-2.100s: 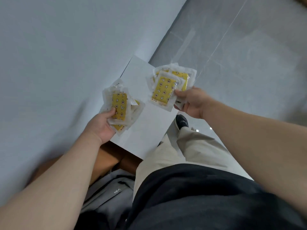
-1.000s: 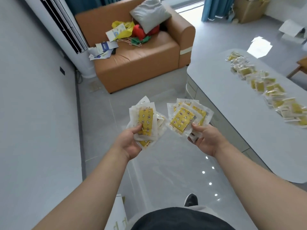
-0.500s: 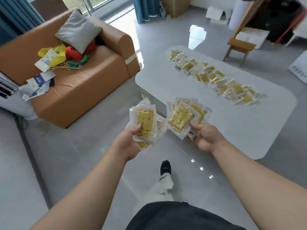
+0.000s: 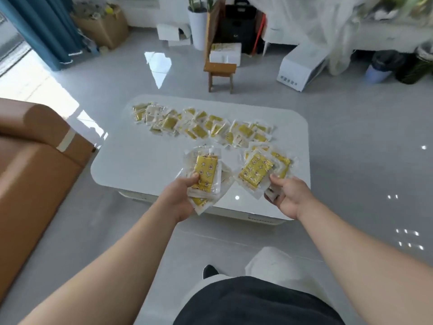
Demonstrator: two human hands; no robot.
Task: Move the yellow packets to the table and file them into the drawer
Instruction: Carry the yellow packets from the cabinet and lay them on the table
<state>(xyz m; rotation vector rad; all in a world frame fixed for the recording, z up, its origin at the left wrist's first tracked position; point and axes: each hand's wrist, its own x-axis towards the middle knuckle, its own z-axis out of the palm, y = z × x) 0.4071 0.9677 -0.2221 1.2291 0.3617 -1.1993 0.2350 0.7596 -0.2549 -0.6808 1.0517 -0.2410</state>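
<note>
My left hand (image 4: 179, 200) grips a stack of yellow packets (image 4: 207, 171) in clear wrappers, thumb on top. Over on the other side, my right hand (image 4: 289, 199) holds a second fanned stack of yellow packets (image 4: 256, 171). Both stacks hover over the near edge of the white low table (image 4: 131, 160). A long row of several more yellow packets (image 4: 201, 124) lies across the far half of the table. A drawer front (image 4: 260, 218) shows under the table's near right edge; whether it is pulled out I cannot tell.
A brown sofa arm (image 4: 39, 146) stands close on the left. Beyond the table are a small wooden stool (image 4: 220, 75), white boxes (image 4: 302, 66), a cardboard box (image 4: 103, 26) and blue curtains (image 4: 44, 29). Grey tiled floor (image 4: 365, 160) surrounds the table.
I have turned from the wall and sofa to face the table and stepped closer. Both hands carried their packet stacks along and now hold them over the table's near edge.
</note>
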